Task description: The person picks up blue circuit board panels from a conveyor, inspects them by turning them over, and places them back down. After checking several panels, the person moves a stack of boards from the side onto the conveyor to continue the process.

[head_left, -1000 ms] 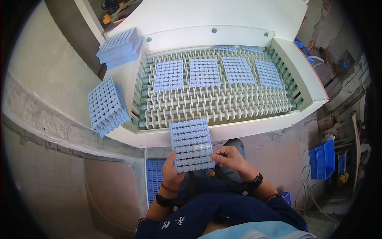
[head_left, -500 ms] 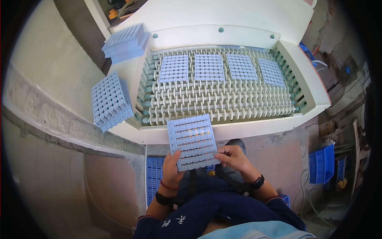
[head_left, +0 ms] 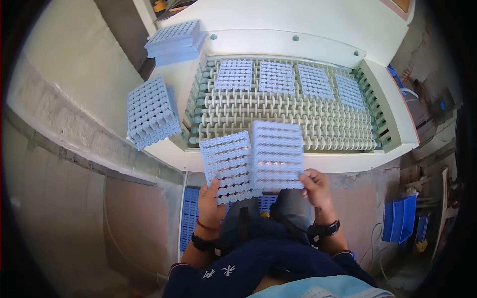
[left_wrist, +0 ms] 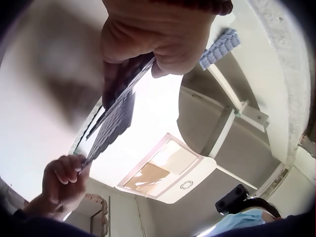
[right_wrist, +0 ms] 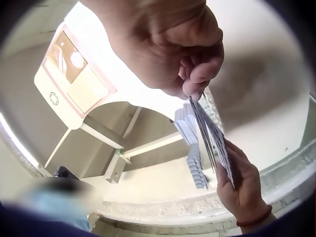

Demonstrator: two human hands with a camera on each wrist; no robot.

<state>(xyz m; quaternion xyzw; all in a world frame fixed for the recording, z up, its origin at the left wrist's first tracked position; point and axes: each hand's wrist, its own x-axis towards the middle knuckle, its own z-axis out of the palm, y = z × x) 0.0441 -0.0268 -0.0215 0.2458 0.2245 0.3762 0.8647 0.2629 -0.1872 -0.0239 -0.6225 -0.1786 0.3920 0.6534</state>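
Observation:
My left hand (head_left: 211, 203) grips a light-blue panel (head_left: 231, 166) by its lower left corner, thumb on the face. This panel has rows of holes and scalloped edges. To its right, my right hand (head_left: 317, 187) pinches a second, similar panel (head_left: 277, 154) at its lower right corner. The second panel stands slightly higher and overlaps the first one's right side in the head view. Seen edge-on in the right wrist view, the thin panels (right_wrist: 224, 153) splay apart between the two hands.
Beyond my hands is a white machine (head_left: 348, 161) with a bed of ringed rollers (head_left: 288, 116). Several blue panels (head_left: 277, 77) lie in a row on it. Two panel stacks (head_left: 149, 107) sit on its left ledge. Blue bins (head_left: 399, 218) stand low at right.
The right hand has drawn one panel up and right, away from the left hand's panel; before, they overlapped as one. The row on the rollers has moved farther back.

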